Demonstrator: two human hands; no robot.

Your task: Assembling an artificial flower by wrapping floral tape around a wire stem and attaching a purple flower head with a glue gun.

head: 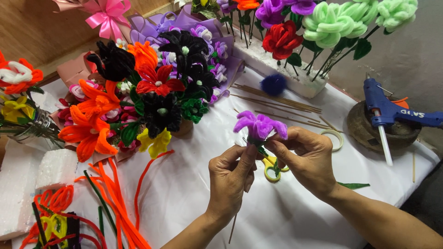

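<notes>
A purple pipe-cleaner flower [259,125] with a green base sits on a thin wooden stick [232,229] that runs down past my left wrist. My left hand [229,179] pinches the stem just under the bloom from the left. From the right, my right hand [304,156] closes its fingertips on the green wrapping below the petals. Both hands hover over the white tablecloth [194,193]. Yellow-handled scissors [272,168] lie on the cloth directly beneath my hands, partly hidden by them.
A bouquet [152,92] of black, orange, red and purple pipe-cleaner flowers lies at the left. Loose orange pipe cleaners [117,203] and foam blocks [55,168] sit at lower left. Wooden skewers [277,99], a tape roll [335,138] and a blue glue gun [392,113] lie at the right.
</notes>
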